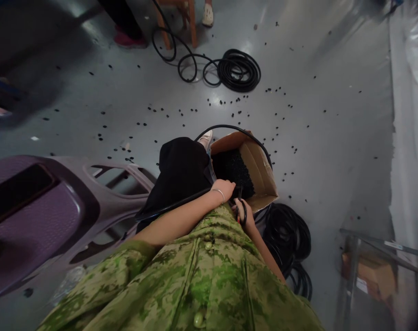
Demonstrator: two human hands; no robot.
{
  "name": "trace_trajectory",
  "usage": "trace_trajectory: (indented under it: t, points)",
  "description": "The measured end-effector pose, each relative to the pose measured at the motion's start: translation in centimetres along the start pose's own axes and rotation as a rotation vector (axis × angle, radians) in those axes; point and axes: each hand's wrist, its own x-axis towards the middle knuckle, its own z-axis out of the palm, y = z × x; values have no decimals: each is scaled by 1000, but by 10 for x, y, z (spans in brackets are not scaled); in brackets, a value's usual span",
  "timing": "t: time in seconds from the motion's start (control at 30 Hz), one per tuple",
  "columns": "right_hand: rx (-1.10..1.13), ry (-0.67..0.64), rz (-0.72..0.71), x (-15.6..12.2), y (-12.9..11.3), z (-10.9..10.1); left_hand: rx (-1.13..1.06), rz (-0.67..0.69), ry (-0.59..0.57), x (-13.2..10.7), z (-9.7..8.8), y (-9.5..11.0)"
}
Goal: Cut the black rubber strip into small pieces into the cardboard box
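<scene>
Two hands meet just before the cardboard box (pixel 260 177): R hand (pixel 246 216) closed round black-handled scissors (pixel 242 212), L hand (pixel 225 188) gripping the black tube (pixel 174 204). Box holds black cut pieces (pixel 233 170). Right of box lies a tube coil (pixel 288 234); far beyond it, another coil (pixel 238 70).

— How is the floor (pixel 333 115) finished?
— Grey, smooth, glossy. The box (pixel 259 168) is made of matt brown cardboard.
— And the hose (pixel 174 204)?
— Ribbed black plastic, matt. The chair (pixel 40 207) is moulded in smooth purple plastic; the shirt (pixel 209 280) is woven cloth.
</scene>
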Motion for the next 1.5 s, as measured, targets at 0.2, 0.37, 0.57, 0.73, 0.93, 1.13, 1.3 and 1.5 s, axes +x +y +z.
trace_trajectory:
  t: [0.2, 0.37, 0.57, 0.73, 0.93, 1.13, 1.3, 1.5]
  points:
    - [33, 10, 34, 5, 3, 2, -4, 9, -27, -1, -2, 0]
    - [50, -14, 108, 11, 11, -6, -3, 7, -17, 0, -1, -1]
    - [70, 13, 93, 9, 10, -6, -21, -7, -7, -1, -2, 0]
    - [42, 28, 41, 4, 4, -2, -18, -4, -11, -1, -2, 0]
    - [61, 33, 52, 3, -1, -1, -8, 31, -72, 1, -3, -2]
    - [46, 54, 20, 8, 10, 2, 2, 35, -87, 4, -3, -4]
    - [-144, 104, -111, 16, 26, 3, 5, 3, -105, 7, -4, -5]
    - [-320, 176, -177, 21, 36, 3, 19, -10, -114, 9, -3, -3]
